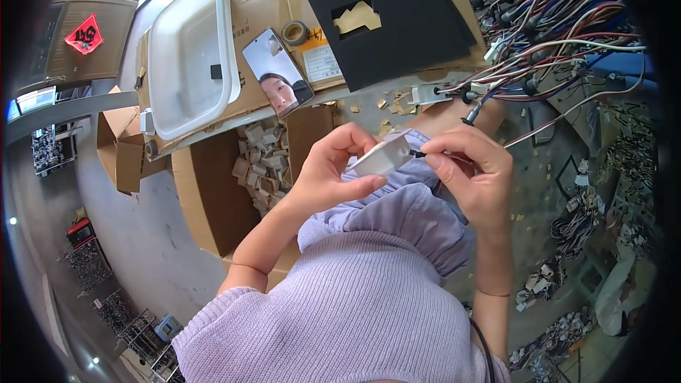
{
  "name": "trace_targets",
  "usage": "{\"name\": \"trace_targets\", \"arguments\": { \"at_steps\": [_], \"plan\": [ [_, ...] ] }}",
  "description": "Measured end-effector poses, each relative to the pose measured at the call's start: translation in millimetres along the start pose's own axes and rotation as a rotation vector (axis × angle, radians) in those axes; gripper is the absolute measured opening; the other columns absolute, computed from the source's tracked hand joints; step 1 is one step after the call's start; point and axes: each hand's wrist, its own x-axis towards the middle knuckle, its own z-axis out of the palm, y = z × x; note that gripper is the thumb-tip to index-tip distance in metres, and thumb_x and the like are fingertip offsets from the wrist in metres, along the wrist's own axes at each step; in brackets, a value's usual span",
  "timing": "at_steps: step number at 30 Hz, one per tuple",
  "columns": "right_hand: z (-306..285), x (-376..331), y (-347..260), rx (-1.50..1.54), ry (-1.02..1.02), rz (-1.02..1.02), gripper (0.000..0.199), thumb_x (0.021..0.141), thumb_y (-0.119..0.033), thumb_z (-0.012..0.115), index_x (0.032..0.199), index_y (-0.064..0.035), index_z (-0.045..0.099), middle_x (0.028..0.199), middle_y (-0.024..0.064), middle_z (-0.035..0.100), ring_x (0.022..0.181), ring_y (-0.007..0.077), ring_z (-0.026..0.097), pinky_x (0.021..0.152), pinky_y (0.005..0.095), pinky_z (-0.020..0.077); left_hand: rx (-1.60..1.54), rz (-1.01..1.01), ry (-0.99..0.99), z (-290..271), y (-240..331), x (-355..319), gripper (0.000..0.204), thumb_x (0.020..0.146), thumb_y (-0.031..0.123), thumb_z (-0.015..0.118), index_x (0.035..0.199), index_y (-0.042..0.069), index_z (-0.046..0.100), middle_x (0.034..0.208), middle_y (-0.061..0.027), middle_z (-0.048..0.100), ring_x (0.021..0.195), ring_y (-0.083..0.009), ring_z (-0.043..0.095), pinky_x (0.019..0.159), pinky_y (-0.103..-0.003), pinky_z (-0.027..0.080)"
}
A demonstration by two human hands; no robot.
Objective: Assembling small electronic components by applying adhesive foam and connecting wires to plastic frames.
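Note:
My left hand (328,174) grips a small white plastic housing (385,159) between thumb and fingers, tilted in front of my lap. On its right side the housing has a round hole. Close by, my right hand (477,174) pinches a thin cable with a black end (417,154), which points at the housing. Whether the black end sits inside the housing or only touches it, I cannot tell. Past my right hand, a white housing with a cable (429,93) lies at the table's edge.
On the cardboard-covered table are a white plastic tub (228,42), a phone (273,71), a tape roll (294,32) and a black sheet (397,35). Tangled wires (553,28) spread at the right. Below stands a cardboard box (202,198) holding several white housings (262,163).

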Motion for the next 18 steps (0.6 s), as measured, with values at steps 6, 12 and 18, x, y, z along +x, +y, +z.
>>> {"name": "trace_targets", "arguments": {
  "at_steps": [6, 12, 18],
  "plan": [
    [-8, 1, 4, 0.002, -0.077, 0.102, 0.008, 0.079, 0.001, 0.069, 0.087, -0.0006, 0.068, 0.079, 0.0010, 0.063, 0.059, 0.0036, 0.047, 0.050, 0.0187, 0.0350, 0.159, 0.111, -0.118, 1, -2, 8, 0.026, 0.074, 0.004, 0.076, 0.091, 0.003, 0.056, 0.107, -0.0088, 0.064, 0.089, -0.0107, 0.055, 0.082, -0.027, 0.045],
    [-6, 5, -6, -0.147, -0.088, 0.148, 0.007, 0.076, 0.003, 0.066, 0.083, 0.0011, 0.065, 0.078, 0.0089, 0.064, 0.058, 0.0159, 0.057, 0.052, 0.0286, 0.0446, 0.689, 0.396, -0.194, 3, 4, 19, 0.026, 0.068, -0.005, 0.072, 0.086, 0.005, 0.055, 0.111, -0.0103, 0.067, 0.099, -0.0210, 0.064, 0.096, -0.039, 0.044],
    [-3, -4, -5, -0.396, -0.135, -0.102, 0.018, 0.075, 0.006, 0.062, 0.091, -0.0006, 0.063, 0.084, 0.0148, 0.058, 0.079, 0.0337, 0.060, 0.070, 0.0416, 0.0474, 0.568, 0.196, -0.035, 21, -6, 14, 0.026, 0.068, -0.005, 0.070, 0.088, 0.006, 0.057, 0.113, -0.0084, 0.066, 0.104, -0.0250, 0.062, 0.097, -0.041, 0.046]
  ]
}}
